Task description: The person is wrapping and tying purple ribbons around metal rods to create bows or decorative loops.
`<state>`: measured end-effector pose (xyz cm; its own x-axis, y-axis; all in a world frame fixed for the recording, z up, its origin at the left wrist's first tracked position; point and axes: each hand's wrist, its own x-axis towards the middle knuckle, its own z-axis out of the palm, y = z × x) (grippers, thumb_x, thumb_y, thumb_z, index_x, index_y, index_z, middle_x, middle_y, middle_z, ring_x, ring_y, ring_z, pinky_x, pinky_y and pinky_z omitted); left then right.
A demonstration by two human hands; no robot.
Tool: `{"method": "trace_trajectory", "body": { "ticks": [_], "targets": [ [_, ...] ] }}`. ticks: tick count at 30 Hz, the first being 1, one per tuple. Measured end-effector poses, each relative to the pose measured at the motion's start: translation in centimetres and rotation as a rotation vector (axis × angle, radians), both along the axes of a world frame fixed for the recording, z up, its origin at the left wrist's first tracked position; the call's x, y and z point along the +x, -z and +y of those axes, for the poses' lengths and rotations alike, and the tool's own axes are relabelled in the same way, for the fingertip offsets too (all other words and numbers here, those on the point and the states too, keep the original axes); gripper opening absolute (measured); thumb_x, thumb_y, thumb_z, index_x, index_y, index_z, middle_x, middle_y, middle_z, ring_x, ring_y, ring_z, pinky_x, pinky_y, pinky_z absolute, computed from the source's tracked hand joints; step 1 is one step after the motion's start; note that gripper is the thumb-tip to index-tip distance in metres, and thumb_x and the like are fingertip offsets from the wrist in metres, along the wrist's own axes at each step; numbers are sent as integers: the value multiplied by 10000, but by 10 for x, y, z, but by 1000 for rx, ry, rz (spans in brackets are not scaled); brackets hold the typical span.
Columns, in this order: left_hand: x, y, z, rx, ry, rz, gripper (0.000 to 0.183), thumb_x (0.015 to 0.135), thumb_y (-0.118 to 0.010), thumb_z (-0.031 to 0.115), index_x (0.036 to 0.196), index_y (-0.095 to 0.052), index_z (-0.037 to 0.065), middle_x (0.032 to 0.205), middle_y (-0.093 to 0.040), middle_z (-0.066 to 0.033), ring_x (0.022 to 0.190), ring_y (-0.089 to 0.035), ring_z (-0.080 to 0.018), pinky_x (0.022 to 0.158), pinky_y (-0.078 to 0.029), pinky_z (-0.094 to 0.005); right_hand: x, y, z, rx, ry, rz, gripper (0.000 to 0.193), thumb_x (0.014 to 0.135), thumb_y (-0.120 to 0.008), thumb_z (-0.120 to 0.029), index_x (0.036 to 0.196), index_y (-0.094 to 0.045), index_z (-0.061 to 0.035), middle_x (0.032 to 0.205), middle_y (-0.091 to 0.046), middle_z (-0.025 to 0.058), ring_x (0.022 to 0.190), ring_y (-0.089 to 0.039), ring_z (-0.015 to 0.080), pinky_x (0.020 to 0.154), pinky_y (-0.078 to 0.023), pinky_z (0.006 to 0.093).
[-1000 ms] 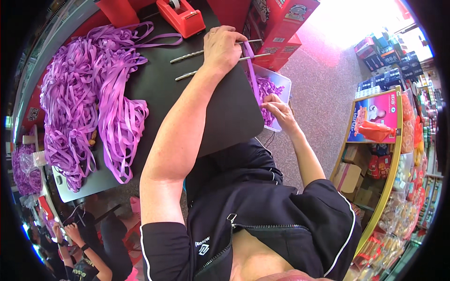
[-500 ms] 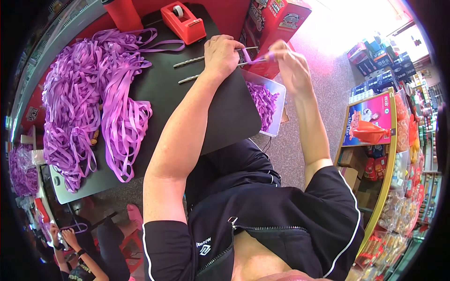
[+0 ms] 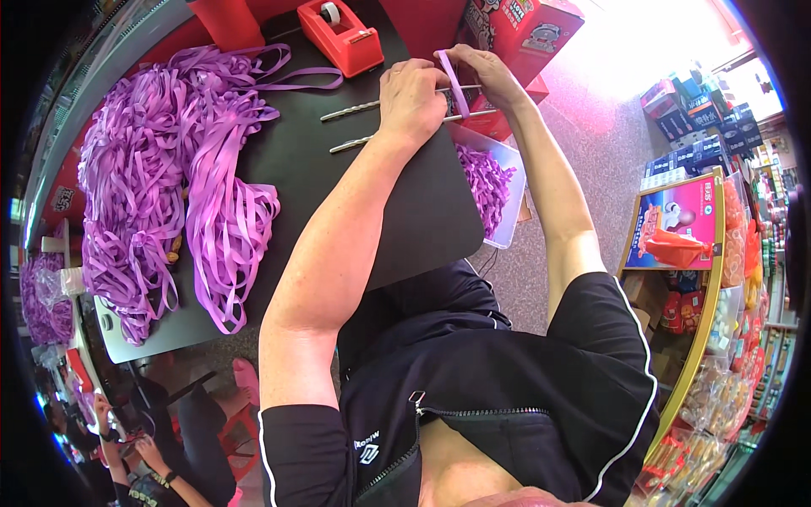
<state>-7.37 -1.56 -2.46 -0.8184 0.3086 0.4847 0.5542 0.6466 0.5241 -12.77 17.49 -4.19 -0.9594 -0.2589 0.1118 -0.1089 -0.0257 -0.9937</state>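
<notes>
A strip of purple ribbon (image 3: 454, 83) runs across two parallel spiral-grooved metal rods (image 3: 351, 111), which stick out past the right edge of the black tabletop (image 3: 405, 228). My left hand (image 3: 412, 100) rests over the rods at that edge, with its fingers closed on the ribbon. The left fingertips are partly hidden. Beyond the edge my right hand (image 3: 490, 74) pinches the ribbon close to its upper bend. To the left lies a big tangled heap of purple ribbon loops (image 3: 135, 186), some hanging over the near edge.
A red tape dispenser (image 3: 342, 38) and a red cylinder (image 3: 226, 21) stand at the back. Below the table's right edge is a clear bin (image 3: 505, 228) holding purple ribbon pieces. Red boxes (image 3: 532, 34) are beyond. Shelves (image 3: 676, 313) line the right; a co-worker's hands (image 3: 152, 456) show lower left.
My right hand has moved up and left, closer to my left hand. The ribbon, earlier stretched sideways to the right hand, now stands as a steep band across the rods.
</notes>
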Motion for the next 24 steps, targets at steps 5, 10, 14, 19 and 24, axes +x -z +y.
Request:
{"method": "trace_trajectory", "body": {
  "ticks": [5, 10, 14, 19, 24],
  "targets": [
    [0, 1, 2, 65, 0, 27, 281, 733, -589, 74, 955, -737, 164, 1205, -601, -96, 1165, -516, -284, 1004, -368, -406, 1, 20, 8, 28, -36, -28, 324, 953, -528, -301, 1049, -652, -18, 994, -628, 14, 915, -558, 83, 836, -430, 239],
    [0, 0, 3, 6, 16, 3, 279, 745, -593, 93, 968, -738, 178, 1230, -588, -93, 1172, -512, -284, 1011, -362, -406, 25, 37, 22, 263, -26, -42, 358, 920, -550, -321, 1131, -641, -46, 1038, -631, 24, 966, -554, 116, 858, -434, 273],
    [2, -1, -1, -27, 3, -39, 273, 761, -589, 109, 976, -737, 189, 1241, -584, -83, 1199, -489, -270, 1025, -342, -411, 83, 29, 9, 273, 3, -130, 322, 923, -535, -238, 1152, -646, -40, 1045, -645, 23, 995, -559, 114, 891, -432, 279],
    [0, -2, 0, -77, 13, -47, 290, 783, -576, 132, 1013, -731, 218, 1245, -585, -60, 1215, -474, -254, 1035, -327, -415, 132, 24, 1, 11, 127, -236, 361, 969, -511, -302, 1131, -647, -10, 985, -654, 21, 920, -572, 94, 855, -439, 251],
    [-4, -3, -1, -147, 10, -83, 302, 808, -564, 168, 1053, -722, 245, 1276, -573, -22, 1243, -446, -233, 1048, -300, -422, 140, 17, -10, -35, 188, -167, 381, 972, -508, -330, 1108, -660, -9, 890, -637, 0, 776, -531, 58, 716, -412, 209]
  ]
}}
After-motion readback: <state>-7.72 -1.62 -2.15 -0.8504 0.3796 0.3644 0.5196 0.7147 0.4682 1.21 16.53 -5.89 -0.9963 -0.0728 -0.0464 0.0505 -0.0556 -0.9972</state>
